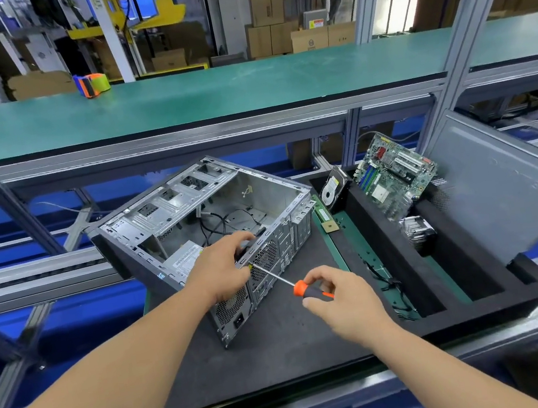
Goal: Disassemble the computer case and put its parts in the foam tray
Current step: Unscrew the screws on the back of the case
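Observation:
The open grey computer case lies on its side on a dark mat, its rear panel facing me. My left hand grips the top edge of the rear panel beside the fan grille. My right hand holds an orange-and-black screwdriver, its tip set against the rear panel just below my left fingers. The black foam tray stands to the right. It holds a green motherboard, a hard drive, a heatsink and some cables.
A grey side panel leans against the tray's far right. A RAM stick lies between case and tray. The power supply and loose cables are inside the case. A green shelf runs above, with a tape dispenser on it.

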